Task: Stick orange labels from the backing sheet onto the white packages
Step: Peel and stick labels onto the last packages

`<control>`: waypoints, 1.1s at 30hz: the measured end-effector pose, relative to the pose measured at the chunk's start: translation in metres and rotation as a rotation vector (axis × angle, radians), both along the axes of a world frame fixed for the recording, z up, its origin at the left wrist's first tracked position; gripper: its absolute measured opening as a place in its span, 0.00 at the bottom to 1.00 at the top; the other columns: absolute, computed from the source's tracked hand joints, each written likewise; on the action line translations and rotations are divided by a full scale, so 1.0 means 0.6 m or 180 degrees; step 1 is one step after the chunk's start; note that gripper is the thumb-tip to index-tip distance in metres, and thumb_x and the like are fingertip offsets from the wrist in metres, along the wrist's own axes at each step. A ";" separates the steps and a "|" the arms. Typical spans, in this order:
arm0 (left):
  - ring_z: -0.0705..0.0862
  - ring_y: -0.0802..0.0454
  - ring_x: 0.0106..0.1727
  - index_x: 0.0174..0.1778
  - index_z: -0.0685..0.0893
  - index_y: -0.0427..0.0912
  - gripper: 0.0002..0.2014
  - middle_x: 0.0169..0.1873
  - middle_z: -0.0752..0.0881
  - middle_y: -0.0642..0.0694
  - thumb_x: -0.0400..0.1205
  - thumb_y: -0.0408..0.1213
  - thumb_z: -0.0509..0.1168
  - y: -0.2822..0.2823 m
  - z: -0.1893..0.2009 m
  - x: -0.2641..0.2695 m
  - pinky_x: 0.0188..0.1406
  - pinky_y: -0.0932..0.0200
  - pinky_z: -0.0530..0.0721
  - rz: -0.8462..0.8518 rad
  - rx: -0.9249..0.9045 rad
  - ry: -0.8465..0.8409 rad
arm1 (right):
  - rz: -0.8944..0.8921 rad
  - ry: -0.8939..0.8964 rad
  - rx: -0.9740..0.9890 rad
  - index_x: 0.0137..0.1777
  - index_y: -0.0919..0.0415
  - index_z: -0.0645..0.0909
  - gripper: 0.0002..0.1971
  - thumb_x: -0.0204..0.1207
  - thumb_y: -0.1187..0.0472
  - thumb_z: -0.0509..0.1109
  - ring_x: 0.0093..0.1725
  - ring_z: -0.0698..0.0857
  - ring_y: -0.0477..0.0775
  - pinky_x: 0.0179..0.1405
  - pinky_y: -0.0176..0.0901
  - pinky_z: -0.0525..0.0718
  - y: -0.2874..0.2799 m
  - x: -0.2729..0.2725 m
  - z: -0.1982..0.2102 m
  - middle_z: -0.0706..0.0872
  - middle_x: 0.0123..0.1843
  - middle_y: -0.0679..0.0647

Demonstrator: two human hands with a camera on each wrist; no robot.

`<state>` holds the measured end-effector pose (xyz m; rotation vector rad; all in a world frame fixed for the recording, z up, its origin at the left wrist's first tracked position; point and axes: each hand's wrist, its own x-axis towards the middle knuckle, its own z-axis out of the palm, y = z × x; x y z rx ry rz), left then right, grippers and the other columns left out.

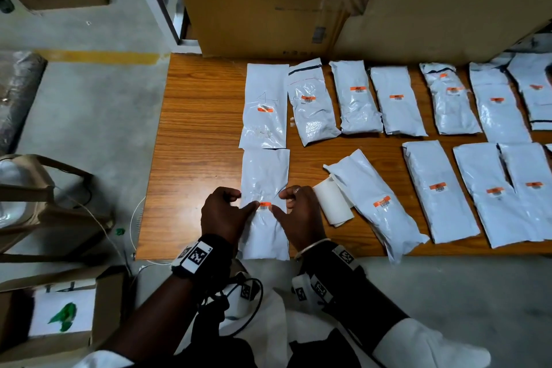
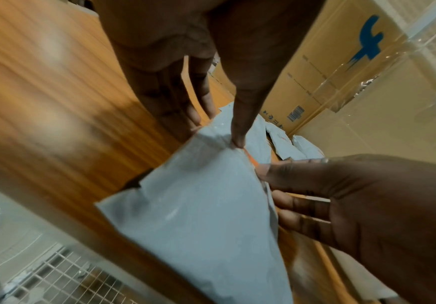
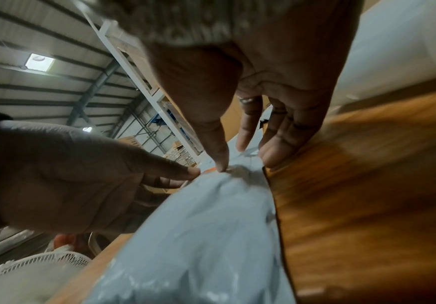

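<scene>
1. The left hand [image 1: 222, 213] rests on the nearest white package [image 1: 264, 176], its thumb stretched out flat so the tip presses the left end of the orange label [image 1: 265, 204]; its fingers [image 1: 231, 194] are curled loosely over the package's left edge and grip nothing.
2. The right hand [image 1: 300, 215] mirrors it: the thumb tip presses the label's right end, and its fingers [image 1: 291, 191], one bearing a ring, are bent loosely above the package's right edge, holding nothing.
3. In the left wrist view the left hand [image 2: 185, 61] has its thumb tip down on the pale package [image 2: 198, 205], and the right hand [image 2: 367, 205] comes in from the right with a sliver of orange between the two thumbs.
4. The right wrist view shows the right hand [image 3: 250, 92] from behind, thumb tip meeting the left hand [image 3: 68, 174] at the label on the package [image 3: 198, 236].
5. The package lies flat at the near edge of the wooden surface [image 1: 194, 143], its near end just reaching that edge.
6. Just right of the right hand lies the curled backing sheet [image 1: 333, 203], touching a tilted labelled package [image 1: 373, 203].
7. Further packages, each with an orange label, lie in two rows across the surface to the right and behind.
8. Large cardboard boxes [image 1: 268, 0] stand at the far edge of the surface.
</scene>
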<state>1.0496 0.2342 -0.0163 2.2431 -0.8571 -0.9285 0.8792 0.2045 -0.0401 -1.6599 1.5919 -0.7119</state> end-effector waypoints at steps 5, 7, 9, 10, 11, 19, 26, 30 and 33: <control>0.89 0.50 0.50 0.49 0.86 0.48 0.20 0.45 0.89 0.53 0.68 0.52 0.84 -0.002 -0.006 0.000 0.42 0.62 0.80 -0.0202 0.0105 0.0119 | 0.0239 0.0144 -0.0277 0.54 0.58 0.83 0.12 0.74 0.60 0.79 0.50 0.84 0.47 0.52 0.48 0.87 0.022 -0.027 0.021 0.84 0.54 0.50; 0.88 0.49 0.50 0.50 0.85 0.50 0.23 0.51 0.87 0.49 0.67 0.55 0.84 -0.005 0.003 -0.003 0.48 0.54 0.85 -0.0252 -0.0095 -0.0152 | 0.0194 0.0237 -0.0626 0.54 0.59 0.83 0.11 0.72 0.66 0.73 0.53 0.84 0.50 0.56 0.45 0.85 0.016 -0.063 0.048 0.84 0.54 0.51; 0.86 0.54 0.46 0.49 0.82 0.53 0.19 0.51 0.84 0.52 0.70 0.51 0.83 -0.014 0.027 -0.017 0.45 0.56 0.83 -0.0355 -0.0486 -0.0392 | -0.0036 0.0417 -0.0996 0.54 0.60 0.84 0.16 0.67 0.72 0.68 0.59 0.83 0.55 0.66 0.37 0.77 0.001 -0.121 0.076 0.84 0.58 0.54; 0.85 0.57 0.43 0.47 0.82 0.53 0.15 0.48 0.84 0.54 0.72 0.47 0.82 -0.019 0.040 -0.028 0.42 0.58 0.81 -0.0444 -0.0634 -0.0350 | -0.0142 0.0513 -0.1105 0.55 0.61 0.84 0.18 0.65 0.73 0.67 0.63 0.82 0.57 0.70 0.35 0.73 -0.009 -0.155 0.087 0.85 0.61 0.56; 0.85 0.59 0.39 0.45 0.83 0.53 0.13 0.44 0.86 0.55 0.74 0.45 0.82 -0.025 0.052 -0.041 0.40 0.59 0.80 -0.0589 -0.0732 -0.0174 | -0.0180 0.0590 -0.1131 0.57 0.61 0.84 0.20 0.64 0.72 0.67 0.67 0.81 0.59 0.73 0.38 0.72 -0.019 -0.192 0.092 0.84 0.64 0.57; 0.83 0.52 0.66 0.75 0.77 0.56 0.50 0.69 0.78 0.52 0.56 0.70 0.80 -0.086 0.048 -0.202 0.65 0.50 0.85 -0.2200 -0.0423 -0.0183 | 0.0525 0.1319 0.0133 0.83 0.52 0.71 0.45 0.62 0.53 0.81 0.80 0.73 0.62 0.81 0.53 0.72 -0.061 -0.356 0.048 0.72 0.84 0.57; 0.75 0.46 0.73 0.82 0.67 0.54 0.53 0.73 0.74 0.49 0.62 0.63 0.81 -0.090 0.031 -0.269 0.66 0.48 0.80 -0.2291 -0.0219 -0.0787 | -0.0197 0.1202 0.0017 0.77 0.56 0.74 0.43 0.65 0.40 0.84 0.70 0.78 0.63 0.69 0.57 0.80 -0.071 -0.338 0.026 0.76 0.70 0.58; 0.76 0.44 0.69 0.81 0.69 0.51 0.46 0.68 0.77 0.46 0.67 0.53 0.80 -0.087 0.025 -0.278 0.67 0.50 0.78 -0.2136 -0.0212 -0.0689 | -0.0064 0.1086 -0.0098 0.75 0.56 0.76 0.38 0.69 0.39 0.82 0.69 0.78 0.60 0.70 0.52 0.79 -0.087 -0.342 0.028 0.76 0.69 0.57; 0.77 0.45 0.68 0.80 0.70 0.52 0.45 0.67 0.79 0.47 0.66 0.52 0.81 -0.084 0.026 -0.280 0.67 0.51 0.79 -0.1896 -0.0367 -0.0531 | 0.0053 0.1116 -0.0147 0.74 0.55 0.77 0.35 0.73 0.37 0.77 0.69 0.78 0.59 0.70 0.49 0.77 -0.100 -0.348 0.030 0.77 0.69 0.56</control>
